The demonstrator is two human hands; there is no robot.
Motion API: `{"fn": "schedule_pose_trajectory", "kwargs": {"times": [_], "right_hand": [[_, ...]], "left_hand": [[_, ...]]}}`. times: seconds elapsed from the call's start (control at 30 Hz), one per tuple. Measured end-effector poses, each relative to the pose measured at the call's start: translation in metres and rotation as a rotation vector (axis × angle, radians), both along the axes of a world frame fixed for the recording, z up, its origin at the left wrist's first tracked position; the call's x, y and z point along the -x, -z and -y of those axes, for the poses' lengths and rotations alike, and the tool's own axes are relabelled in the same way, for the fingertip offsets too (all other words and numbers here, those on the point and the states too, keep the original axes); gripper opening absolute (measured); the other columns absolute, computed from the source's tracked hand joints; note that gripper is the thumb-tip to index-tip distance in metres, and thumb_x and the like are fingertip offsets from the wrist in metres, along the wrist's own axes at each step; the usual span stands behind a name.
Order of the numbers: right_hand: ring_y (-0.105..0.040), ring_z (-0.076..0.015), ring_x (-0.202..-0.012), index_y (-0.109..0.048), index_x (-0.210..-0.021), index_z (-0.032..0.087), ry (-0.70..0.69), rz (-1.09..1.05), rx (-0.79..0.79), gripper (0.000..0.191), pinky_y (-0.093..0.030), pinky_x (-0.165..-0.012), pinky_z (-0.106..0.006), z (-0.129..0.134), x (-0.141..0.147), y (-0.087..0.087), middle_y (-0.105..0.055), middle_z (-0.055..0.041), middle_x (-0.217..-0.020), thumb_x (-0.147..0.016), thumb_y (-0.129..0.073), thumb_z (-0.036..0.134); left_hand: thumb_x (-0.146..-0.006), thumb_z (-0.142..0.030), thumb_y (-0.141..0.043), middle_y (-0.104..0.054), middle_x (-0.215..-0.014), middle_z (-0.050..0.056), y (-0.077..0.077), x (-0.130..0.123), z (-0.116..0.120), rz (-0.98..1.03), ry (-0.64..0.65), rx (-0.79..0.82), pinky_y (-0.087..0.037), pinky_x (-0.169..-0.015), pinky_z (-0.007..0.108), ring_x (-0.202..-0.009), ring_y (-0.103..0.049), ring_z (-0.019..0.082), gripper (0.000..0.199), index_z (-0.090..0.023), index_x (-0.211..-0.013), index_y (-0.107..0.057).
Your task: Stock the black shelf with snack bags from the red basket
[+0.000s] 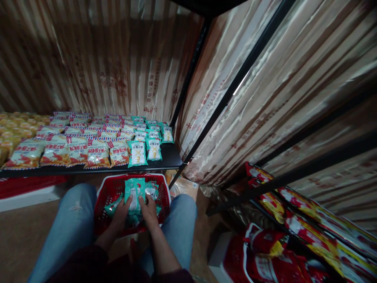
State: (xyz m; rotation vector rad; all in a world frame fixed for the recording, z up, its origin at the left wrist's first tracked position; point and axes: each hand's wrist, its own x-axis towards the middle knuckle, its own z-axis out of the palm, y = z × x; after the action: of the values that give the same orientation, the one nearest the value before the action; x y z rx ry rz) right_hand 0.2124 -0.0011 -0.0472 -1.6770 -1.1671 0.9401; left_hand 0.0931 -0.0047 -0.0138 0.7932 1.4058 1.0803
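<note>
A teal and white snack packet is held upright over a red basket between my knees. My left hand grips its lower left side, and my right hand grips its lower right side. More teal packets lie in the basket below and around my hands. Beyond the basket, similar teal packets stand in rows at the right part of a black shelf.
White and red snack bags and yellow packs fill the shelf's left. A black post rises right of the basket. Red and yellow bags line a right-hand shelf, above another red basket. A red-and-white box sits lower left.
</note>
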Motion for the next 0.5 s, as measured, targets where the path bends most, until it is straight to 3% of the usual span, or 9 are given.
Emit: {"fn": "schedule_pose_trajectory", "kwargs": {"times": [0.13,0.33,0.5], "right_hand": [[-0.048,-0.0138,-0.059,-0.062,-0.075,0.019,0.073,-0.026,-0.008,0.022,-0.039,-0.059,-0.024,0.0,-0.001,0.0,-0.056,0.0023,-0.062,-0.073,-0.053,0.04],[-0.05,-0.0154,-0.059,-0.063,-0.073,0.02,0.147,-0.042,-0.083,0.022,-0.04,-0.057,-0.024,0.001,-0.004,-0.007,-0.057,0.0014,-0.061,-0.074,-0.053,0.04],[-0.053,-0.0162,-0.057,-0.06,-0.07,0.022,0.148,-0.061,-0.078,0.027,-0.041,-0.056,-0.025,0.002,-0.012,-0.007,-0.057,0.0009,-0.06,-0.077,-0.049,0.046]], "left_hand": [[-0.07,-0.046,-0.058,-0.071,-0.1,0.007,0.003,-0.004,-0.001,-0.011,0.037,0.027,-0.051,-0.089,0.036,-0.1,-0.065,0.025,0.031,-0.023,-0.09,-0.062],[-0.06,-0.045,-0.067,-0.072,-0.095,0.008,-0.002,-0.008,0.002,0.143,0.132,0.028,-0.054,-0.081,0.039,-0.09,-0.068,0.027,0.037,-0.021,-0.088,-0.064],[-0.057,-0.044,-0.067,-0.073,-0.091,0.008,-0.011,-0.013,0.005,0.124,0.124,0.042,-0.053,-0.085,0.039,-0.092,-0.067,0.028,0.043,-0.019,-0.093,-0.065]]}}
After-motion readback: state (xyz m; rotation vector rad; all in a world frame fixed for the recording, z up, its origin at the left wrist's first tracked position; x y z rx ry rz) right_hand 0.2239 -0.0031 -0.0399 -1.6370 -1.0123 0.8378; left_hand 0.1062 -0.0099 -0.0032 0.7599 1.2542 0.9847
